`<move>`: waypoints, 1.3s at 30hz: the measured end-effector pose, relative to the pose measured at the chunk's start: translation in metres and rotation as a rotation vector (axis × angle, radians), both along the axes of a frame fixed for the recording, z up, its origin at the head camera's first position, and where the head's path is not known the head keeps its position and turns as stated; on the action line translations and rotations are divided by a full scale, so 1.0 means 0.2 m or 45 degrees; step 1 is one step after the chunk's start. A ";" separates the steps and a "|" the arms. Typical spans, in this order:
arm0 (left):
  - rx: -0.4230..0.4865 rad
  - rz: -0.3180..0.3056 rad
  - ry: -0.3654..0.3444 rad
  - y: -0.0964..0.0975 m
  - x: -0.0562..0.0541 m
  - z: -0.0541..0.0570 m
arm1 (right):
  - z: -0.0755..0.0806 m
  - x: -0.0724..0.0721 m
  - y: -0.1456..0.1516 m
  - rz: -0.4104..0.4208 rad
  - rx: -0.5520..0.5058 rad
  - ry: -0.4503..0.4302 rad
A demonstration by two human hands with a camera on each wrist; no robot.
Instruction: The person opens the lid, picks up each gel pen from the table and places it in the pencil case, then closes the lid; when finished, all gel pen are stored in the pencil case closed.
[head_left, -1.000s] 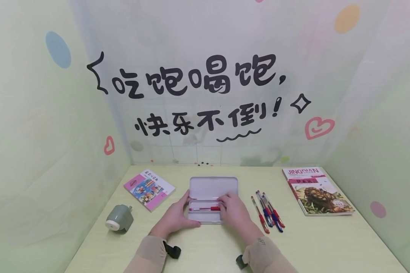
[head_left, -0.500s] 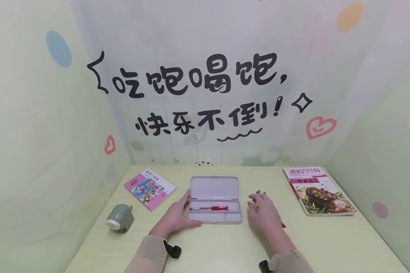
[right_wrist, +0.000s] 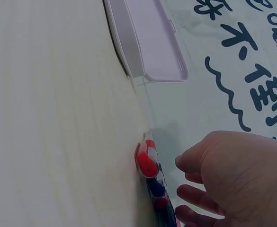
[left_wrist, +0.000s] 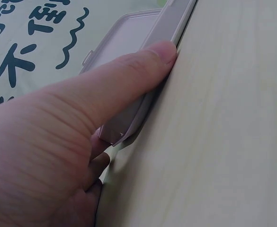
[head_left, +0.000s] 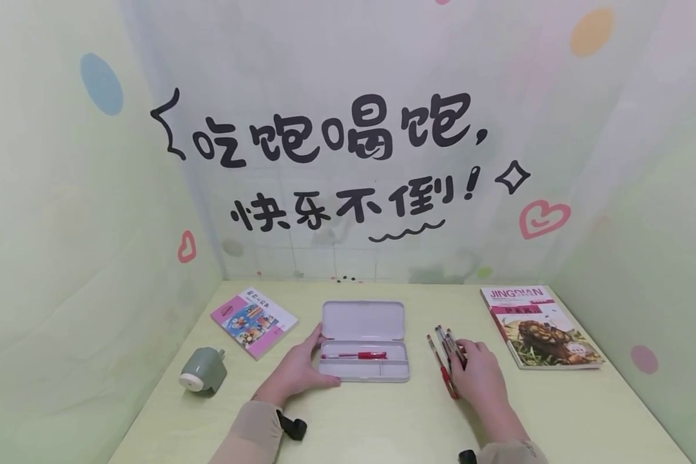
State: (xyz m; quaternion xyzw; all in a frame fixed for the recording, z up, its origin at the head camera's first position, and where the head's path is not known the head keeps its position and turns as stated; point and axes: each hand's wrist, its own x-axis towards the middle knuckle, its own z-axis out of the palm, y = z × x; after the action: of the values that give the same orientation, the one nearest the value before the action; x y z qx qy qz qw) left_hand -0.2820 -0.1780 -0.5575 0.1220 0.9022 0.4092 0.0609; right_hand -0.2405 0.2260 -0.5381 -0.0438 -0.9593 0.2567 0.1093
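Right hand has shifted from the pencil case to the loose pens at its 3–4 o'clock, fingers bent, pinch not determinable; left hand, 8 o'clock, grips the case thumb-against-fingers, so boxing appears paused at one red pen.

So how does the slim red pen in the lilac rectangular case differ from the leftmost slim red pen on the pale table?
The cased pen lies in the lilac case; the loose pen lies on the pale table. The cased pen runs sideways, red section rightward; the loose pen slants, red section at the near end. Both are slim, with red sections.
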 end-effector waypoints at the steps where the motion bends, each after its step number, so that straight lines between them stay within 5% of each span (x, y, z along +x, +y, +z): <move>1: 0.001 -0.001 0.001 0.00 0.00 0.00 | 0.00 0.01 0.01 -0.006 0.005 -0.009; 13: -0.012 -0.019 0.019 0.00 -0.01 -0.01 | 0.02 0.04 0.09 -0.090 0.107 -0.197; 24: 0.003 -0.009 0.006 0.00 0.00 0.00 | 0.05 0.04 0.08 -0.114 0.030 -0.286; 39: 0.010 0.002 -0.002 0.00 0.01 0.00 | 0.04 0.03 0.07 -0.133 0.024 -0.188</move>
State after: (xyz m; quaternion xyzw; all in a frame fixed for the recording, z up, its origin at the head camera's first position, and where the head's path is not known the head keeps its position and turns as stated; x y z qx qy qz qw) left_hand -0.2802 -0.1776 -0.5572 0.1212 0.9007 0.4128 0.0607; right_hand -0.2345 0.2392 -0.5293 -0.1117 -0.9635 0.2377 0.0517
